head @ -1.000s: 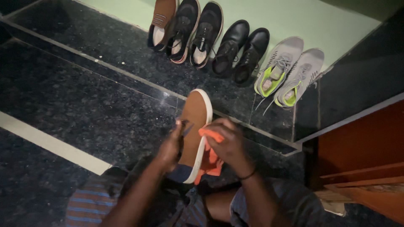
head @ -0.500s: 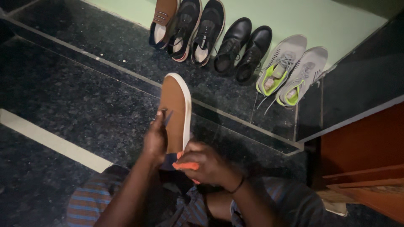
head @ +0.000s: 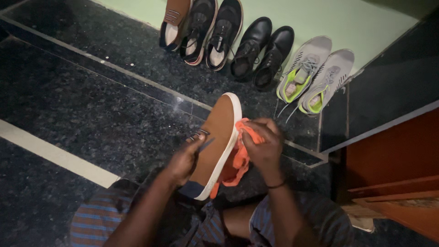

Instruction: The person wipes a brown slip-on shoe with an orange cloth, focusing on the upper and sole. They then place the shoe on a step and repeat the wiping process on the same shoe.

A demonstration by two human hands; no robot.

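A brown slip-on shoe with a white sole rim is held up over my lap, toe pointing away. My left hand grips it from the left side near the opening. On the shoe's right edge, near the toe, my right hand presses a bunched orange cloth against the white rim. Part of the cloth hangs down below the hand.
Along the pale green wall stand a matching brown shoe, a black sneaker pair, a black leather pair and a grey pair with lime lining. Dark speckled floor with a white stripe lies left; a wooden door is at right.
The shoe swung back to the right and its toe tilted right. My right hand with the cloth moved from the heel end up along the right side towards the toe.
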